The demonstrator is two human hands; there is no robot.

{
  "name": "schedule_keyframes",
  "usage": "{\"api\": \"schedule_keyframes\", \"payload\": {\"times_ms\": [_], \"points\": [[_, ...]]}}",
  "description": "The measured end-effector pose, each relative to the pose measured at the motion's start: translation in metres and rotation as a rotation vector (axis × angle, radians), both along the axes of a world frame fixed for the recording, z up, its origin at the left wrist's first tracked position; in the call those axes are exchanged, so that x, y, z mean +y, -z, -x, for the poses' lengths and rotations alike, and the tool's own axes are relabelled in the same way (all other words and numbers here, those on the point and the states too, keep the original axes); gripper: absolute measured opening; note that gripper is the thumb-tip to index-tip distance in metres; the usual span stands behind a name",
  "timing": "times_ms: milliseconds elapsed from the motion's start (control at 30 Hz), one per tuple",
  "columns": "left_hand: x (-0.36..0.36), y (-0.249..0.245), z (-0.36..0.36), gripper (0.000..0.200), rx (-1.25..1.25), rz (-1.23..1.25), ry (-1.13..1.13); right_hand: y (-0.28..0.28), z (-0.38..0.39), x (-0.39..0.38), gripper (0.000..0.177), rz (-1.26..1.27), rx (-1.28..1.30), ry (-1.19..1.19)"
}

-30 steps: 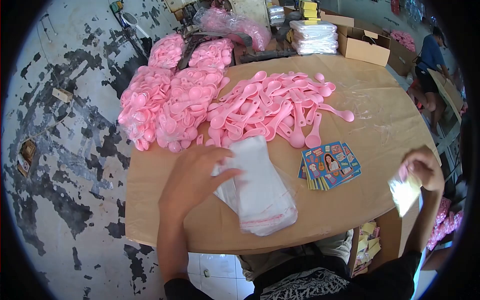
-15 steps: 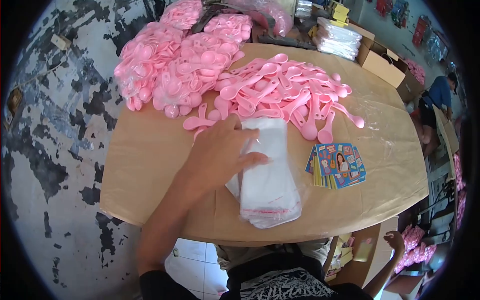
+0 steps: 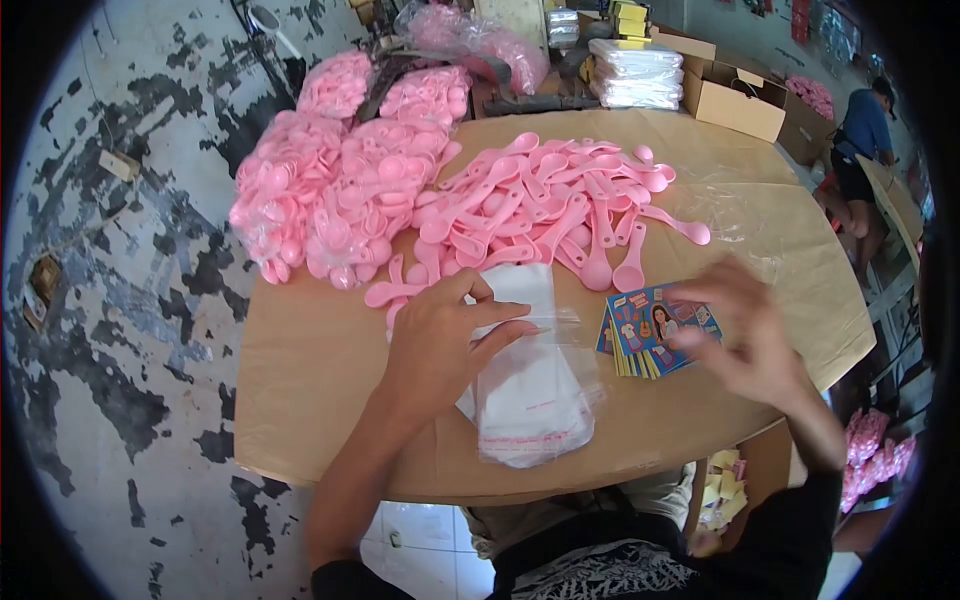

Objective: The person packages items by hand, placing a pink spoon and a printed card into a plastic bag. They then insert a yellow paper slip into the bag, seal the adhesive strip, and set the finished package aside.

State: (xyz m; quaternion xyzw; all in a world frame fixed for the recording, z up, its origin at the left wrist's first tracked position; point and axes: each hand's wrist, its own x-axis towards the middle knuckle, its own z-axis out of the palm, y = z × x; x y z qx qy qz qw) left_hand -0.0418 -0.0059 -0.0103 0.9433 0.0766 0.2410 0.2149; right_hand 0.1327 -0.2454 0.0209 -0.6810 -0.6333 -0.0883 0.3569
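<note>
A stack of clear plastic bags (image 3: 530, 400) lies on the brown-covered table in front of me. My left hand (image 3: 450, 335) is over its upper part, thumb and forefinger pinched on the top plastic bag. Right of the bags sits a fanned pile of blue printed cards (image 3: 645, 330) with several yellow edges showing. My right hand (image 3: 745, 335), blurred by motion, is at the right side of the cards, thumb and fingers apart with nothing visible between them. Behind both hands spreads a heap of loose pink spoons (image 3: 550, 200).
Bulging clear bags of pink spoons (image 3: 350, 190) stand at the table's back left. Stacked plastic packs (image 3: 635, 75) and an open cardboard box (image 3: 735, 100) are at the back right. Another person (image 3: 865, 130) is at the far right. A box with yellow pieces (image 3: 722, 490) stands below the table edge.
My right hand has come up from beside the table to the cards. My left thumb and forefinger have closed on the top bag. The view has shifted slightly.
</note>
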Motion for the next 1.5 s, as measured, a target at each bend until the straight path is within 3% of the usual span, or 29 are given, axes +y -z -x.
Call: {"api": "schedule_keyframes", "payload": {"times_ms": [67, 167, 200, 300, 333, 400, 433, 500, 567, 600, 700, 733, 800, 867, 967, 1000, 1100, 1300, 1500], "points": [[0.001, 0.000, -0.002, 0.020, -0.113, -0.020, -0.009, 0.007, 0.000, 0.045, 0.034, 0.068, -0.062, -0.106], [0.010, 0.002, -0.002, 0.029, -0.245, -0.061, -0.039, 0.014, -0.002, 0.083, 0.029, 0.232, 0.010, -0.245], [0.013, 0.001, -0.002, 0.033, -0.282, -0.074, -0.047, 0.016, -0.004, 0.090, 0.020, 0.206, 0.081, -0.311], [0.004, -0.004, -0.007, 0.055, -0.424, 0.042, -0.196, 0.026, -0.002, 0.092, 0.014, 0.100, 0.454, -0.278], [0.003, 0.000, -0.005, 0.067, -0.374, 0.204, -0.158, 0.026, -0.002, 0.091, 0.013, 0.080, 0.502, -0.312], [-0.005, 0.006, 0.000, 0.066, -0.247, 0.617, 0.039, 0.022, 0.000, 0.087, 0.012, 0.049, 0.604, -0.373], [-0.009, 0.008, 0.000, 0.066, -0.177, 0.824, 0.140, 0.017, 0.003, 0.083, 0.012, 0.090, 0.587, -0.402], [-0.016, 0.010, -0.008, 0.054, -0.091, 0.907, 0.373, 0.003, 0.009, 0.076, 0.013, 0.173, 0.556, -0.462], [-0.036, -0.009, -0.018, 0.049, 0.041, 1.134, 0.364, -0.005, 0.004, 0.069, 0.015, 0.266, 0.460, -0.470], [-0.035, 0.001, -0.020, 0.044, -0.162, 1.045, 0.171, -0.010, -0.002, 0.066, 0.016, 0.281, 0.395, -0.470], [-0.015, -0.016, -0.038, 0.046, -0.325, 1.274, 0.247, -0.011, -0.041, 0.055, 0.025, 0.335, 0.054, -0.400], [-0.013, -0.021, -0.044, 0.046, -0.314, 1.297, 0.267, -0.009, -0.061, 0.047, 0.027, 0.367, -0.096, -0.384], [-0.010, -0.029, -0.049, 0.044, -0.296, 1.338, 0.295, 0.001, -0.080, 0.032, 0.027, 0.412, -0.132, -0.393], [-0.016, -0.032, -0.053, 0.045, -0.276, 1.306, 0.291, 0.010, -0.087, 0.026, 0.024, 0.447, 0.079, -0.448], [-0.022, -0.021, -0.051, 0.047, -0.244, 1.333, 0.279, 0.005, -0.089, 0.022, 0.028, 0.546, 0.379, -0.231], [-0.019, -0.014, -0.047, 0.047, -0.252, 1.364, 0.289, 0.004, -0.086, 0.024, 0.020, 0.545, 0.423, -0.217], [-0.018, -0.005, -0.041, 0.047, -0.285, 1.288, 0.237, 0.009, -0.078, 0.028, 0.012, 0.414, 0.307, -0.225], [-0.025, 0.005, -0.040, 0.048, -0.371, 1.340, 0.121, 0.018, -0.050, 0.040, 0.013, 0.135, 0.443, -0.097], [-0.028, 0.005, -0.040, 0.044, -0.332, 1.321, 0.102, 0.021, -0.034, 0.042, 0.012, 0.196, 0.654, -0.128]]}}
